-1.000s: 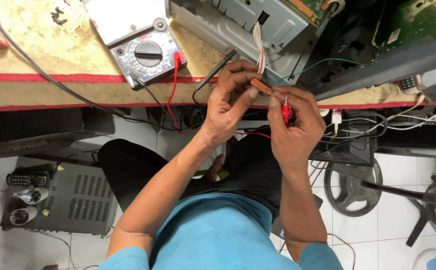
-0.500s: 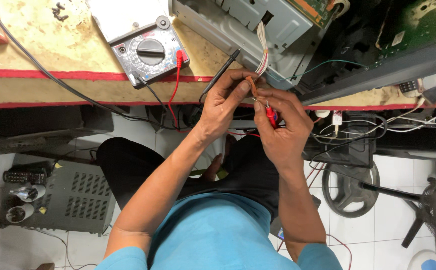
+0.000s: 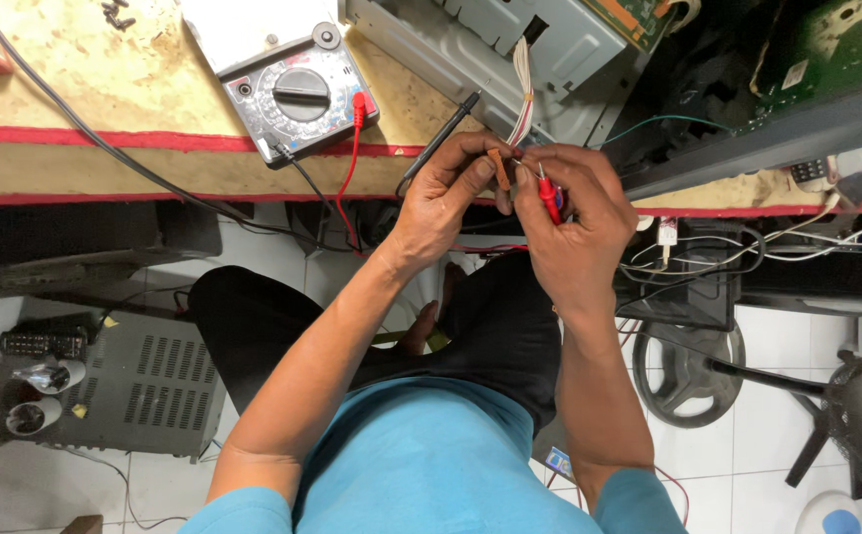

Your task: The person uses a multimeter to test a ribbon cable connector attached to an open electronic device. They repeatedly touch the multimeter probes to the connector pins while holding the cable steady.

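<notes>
My left hand [image 3: 446, 188] grips a black test probe [image 3: 441, 138] that slants up toward a grey metal chassis [image 3: 510, 49], and its fingertips pinch a small brown part [image 3: 499, 168]. My right hand [image 3: 569, 213] holds a red test probe [image 3: 549, 198] with its tip at that brown part. A flat bundle of pale wires [image 3: 522, 89] runs from the chassis down to my fingers. Red and black leads [image 3: 347, 168] go from the probes to a grey analog multimeter [image 3: 298, 94] on the workbench [image 3: 105, 89].
A green circuit board [image 3: 826, 49] and dark casing lie at the right of the bench. A black cable [image 3: 75, 124] crosses the bench. Below are a grey vented unit [image 3: 125, 386], tangled white cables [image 3: 747, 247], a round black fan base [image 3: 688, 366] and white floor tiles.
Both hands have shifted slightly up and toward the chassis. The red probe has moved from beside the part to touching it.
</notes>
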